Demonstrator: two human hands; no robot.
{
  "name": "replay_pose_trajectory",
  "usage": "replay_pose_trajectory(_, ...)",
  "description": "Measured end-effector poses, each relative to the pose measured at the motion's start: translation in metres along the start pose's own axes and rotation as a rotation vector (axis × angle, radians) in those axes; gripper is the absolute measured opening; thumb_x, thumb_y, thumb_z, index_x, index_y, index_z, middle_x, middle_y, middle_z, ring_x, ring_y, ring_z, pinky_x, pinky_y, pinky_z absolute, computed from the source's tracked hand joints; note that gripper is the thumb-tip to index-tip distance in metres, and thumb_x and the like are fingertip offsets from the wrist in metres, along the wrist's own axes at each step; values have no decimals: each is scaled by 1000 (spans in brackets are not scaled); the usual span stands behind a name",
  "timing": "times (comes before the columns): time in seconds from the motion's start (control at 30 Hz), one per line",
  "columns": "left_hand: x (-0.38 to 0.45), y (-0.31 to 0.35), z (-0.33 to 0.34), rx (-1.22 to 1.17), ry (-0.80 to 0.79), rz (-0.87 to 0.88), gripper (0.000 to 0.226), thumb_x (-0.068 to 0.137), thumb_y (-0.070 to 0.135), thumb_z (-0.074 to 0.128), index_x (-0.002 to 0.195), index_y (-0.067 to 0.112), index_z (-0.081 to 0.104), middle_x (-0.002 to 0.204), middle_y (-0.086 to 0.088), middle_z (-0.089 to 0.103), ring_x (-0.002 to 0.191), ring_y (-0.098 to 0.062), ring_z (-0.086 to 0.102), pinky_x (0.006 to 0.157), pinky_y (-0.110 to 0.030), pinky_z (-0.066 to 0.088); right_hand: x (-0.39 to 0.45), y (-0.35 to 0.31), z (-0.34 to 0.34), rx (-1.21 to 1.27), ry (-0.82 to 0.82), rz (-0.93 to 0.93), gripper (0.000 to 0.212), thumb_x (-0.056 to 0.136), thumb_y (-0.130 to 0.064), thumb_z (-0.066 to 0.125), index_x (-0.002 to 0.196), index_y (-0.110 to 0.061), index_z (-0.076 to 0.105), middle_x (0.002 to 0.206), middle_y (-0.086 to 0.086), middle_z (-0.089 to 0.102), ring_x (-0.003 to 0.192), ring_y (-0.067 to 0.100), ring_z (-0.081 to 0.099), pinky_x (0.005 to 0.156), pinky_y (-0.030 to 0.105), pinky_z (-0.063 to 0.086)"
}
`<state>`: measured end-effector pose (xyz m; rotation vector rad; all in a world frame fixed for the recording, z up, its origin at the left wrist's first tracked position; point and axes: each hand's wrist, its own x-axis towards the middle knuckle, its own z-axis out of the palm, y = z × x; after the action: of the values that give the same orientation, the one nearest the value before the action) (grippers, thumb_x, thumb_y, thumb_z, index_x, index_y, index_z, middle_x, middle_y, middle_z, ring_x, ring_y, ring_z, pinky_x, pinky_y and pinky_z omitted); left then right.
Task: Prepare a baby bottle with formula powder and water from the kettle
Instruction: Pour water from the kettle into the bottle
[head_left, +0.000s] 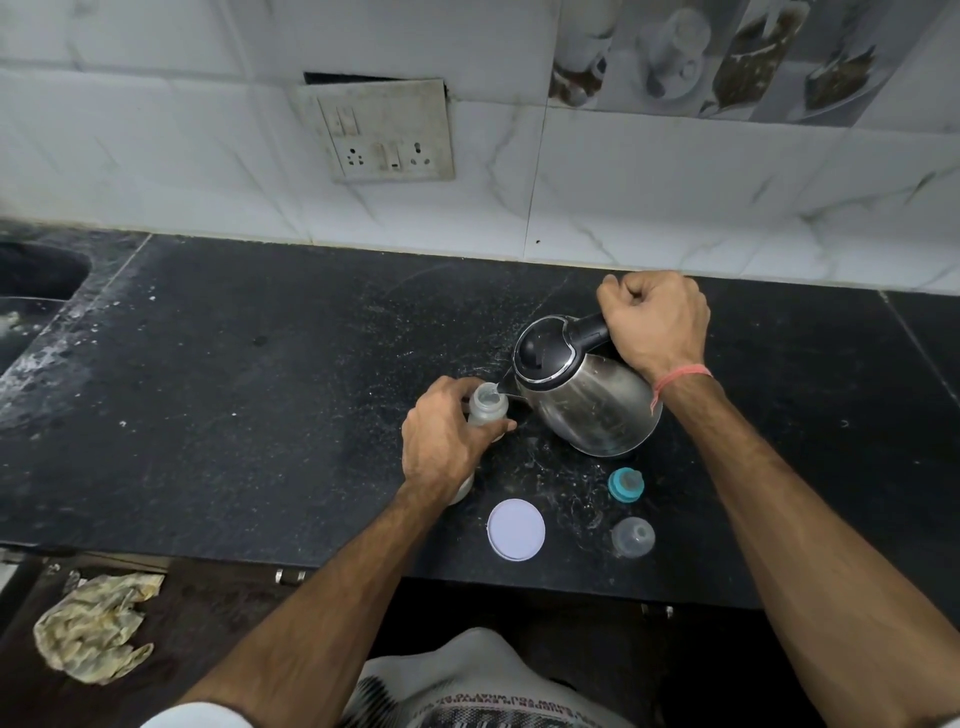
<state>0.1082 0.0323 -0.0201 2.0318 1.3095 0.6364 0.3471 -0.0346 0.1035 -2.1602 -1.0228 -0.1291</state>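
Kitchen worktop of black speckled stone (260, 415), backed by a white marble-pattern tiled wall (623, 182). The small translucent plastic baby bottle (487, 406) stands upright on the worktop near its middle, mouth uncovered. The left hand (447, 441) grips the bottle, fingers and thumb curled round its body. Immediately right of it, the stainless-steel electric kettle with black lid and handle (592, 400) is tilted towards the bottle, spout at the bottle mouth, with a thin stream of water visible between them. The right hand (657, 325) is closed in a full fist round the kettle's black handle; a red thread band (680, 375) circles that wrist. Nearer the person, on the worktop: a round white lid (516, 529), a teal bottle collar with teat (626, 485), and a clear dome-shaped cap (632, 537), each apart from the others. A soiled white switch-and-socket plate (384, 132) is fixed to the wall. A crumpled yellowish cloth (93, 629) lies below the counter edge at left.
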Motion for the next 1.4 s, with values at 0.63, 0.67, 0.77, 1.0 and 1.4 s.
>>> replay_pose_trajectory(0.63, -2, 2, -2, 5, -9, -2, 56, 72, 63, 102, 118, 39, 82, 108, 17, 70, 98, -8, 73, 88, -45, 64, 0, -3, -2, -21, 5, -20, 58, 97, -38, 65, 51, -9, 44, 44, -1, 37, 47, 20, 42, 73, 37, 50)
replay_pose_trajectory(0.67, -2, 2, -2, 7, -10, -3, 56, 72, 63, 101, 118, 39, 82, 108, 17, 70, 98, -8, 73, 88, -45, 64, 0, -3, -2, -21, 2, -21, 58, 97, -37, 65, 51, -9, 43, 44, -1, 36, 46, 19, 42, 72, 36, 48)
replay_pose_trajectory(0.77, -2, 2, -1, 9, -13, -6, 57, 72, 63, 101, 119, 39, 81, 107, 17, 69, 97, -8, 73, 89, -45, 64, -1, -3, -2, -23, 0, -21, 59, 98, -36, 66, 51, -10, 42, 43, -2, 35, 45, 17, 40, 71, 34, 44)
replay_pose_trajectory(1.0, -1, 0, -1, 22, -20, 6, 56, 74, 63, 101, 120, 39, 81, 106, 17, 68, 97, -8, 72, 89, -44, 63, -1, -3, -1, -23, -12, -27, 58, 97, -36, 65, 51, -9, 43, 44, -1, 37, 45, 18, 41, 70, 34, 45)
replay_pose_trajectory(1.4, -1, 2, -2, 18, -24, -9, 51, 75, 61, 100, 118, 40, 81, 106, 17, 67, 99, -8, 70, 86, -38, 60, -3, -1, -1, -15, -19, -22, 57, 98, -34, 66, 52, -9, 43, 45, -1, 36, 45, 18, 38, 69, 32, 38)
